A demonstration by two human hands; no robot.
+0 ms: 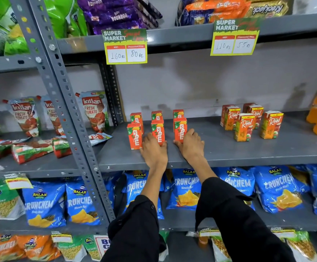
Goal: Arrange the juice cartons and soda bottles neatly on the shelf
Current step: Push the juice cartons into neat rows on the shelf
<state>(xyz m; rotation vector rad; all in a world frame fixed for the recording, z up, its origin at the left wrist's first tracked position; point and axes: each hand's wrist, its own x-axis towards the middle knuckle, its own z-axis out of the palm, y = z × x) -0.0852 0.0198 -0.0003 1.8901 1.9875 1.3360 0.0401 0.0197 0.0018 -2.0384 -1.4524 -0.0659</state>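
I see six small orange Maaza juice cartons (158, 131) standing in two rows on the grey metal shelf (229, 148). My left hand (154, 150) cups the near middle carton, my right hand (190, 143) the near right one, fingers loosely curled.

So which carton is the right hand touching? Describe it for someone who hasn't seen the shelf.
On the grey metal shelf, under the yellow price tag reading 160 and 80, stand six small orange Maaza juice cartons in three columns of two. The right hand rests against the front carton of the rightmost column, nearest the Real cartons.
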